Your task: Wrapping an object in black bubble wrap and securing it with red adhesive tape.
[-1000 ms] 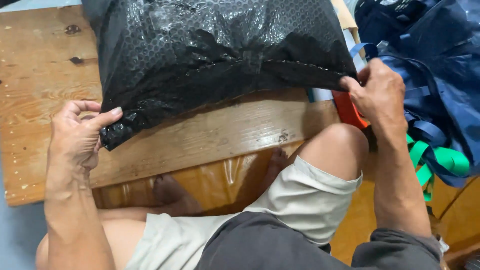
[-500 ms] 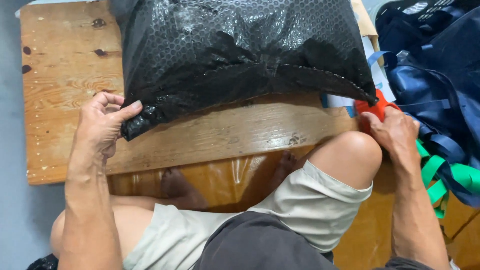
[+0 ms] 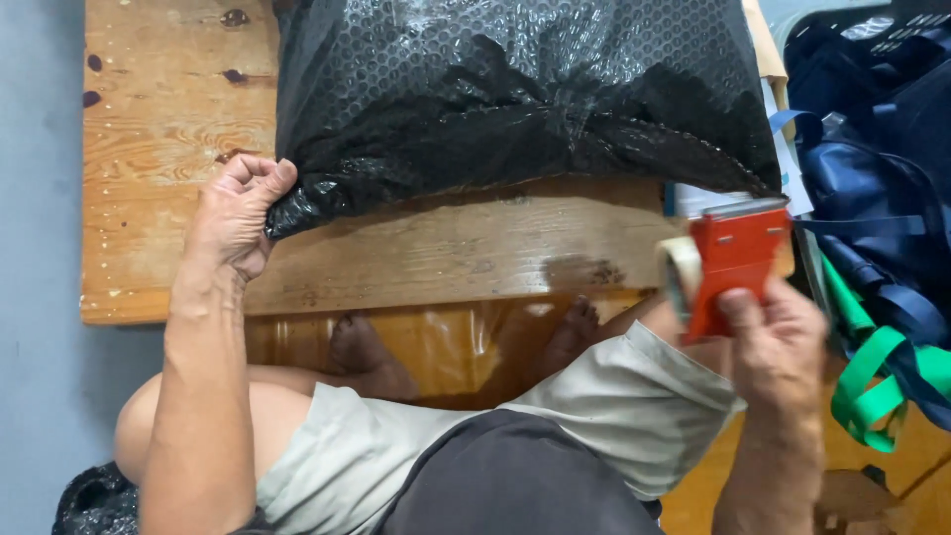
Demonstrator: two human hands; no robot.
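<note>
Two hands busy: left hand [image 3: 236,213] pinched black bubble-wrap bag [image 3: 515,99] corner, centre-left; right hand [image 3: 778,342] gripped red tape dispenser [image 3: 728,260], lower right.

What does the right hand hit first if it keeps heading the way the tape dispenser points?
Probably the black bubble-wrap parcel: the right hand aims the red tape dispenser at its near right corner. Depth is unclear.

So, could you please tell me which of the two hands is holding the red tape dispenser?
The right hand grips the red tape dispenser at the wooden board's right end. The left hand instead pinches a corner of the black bubble-wrap package.
</note>
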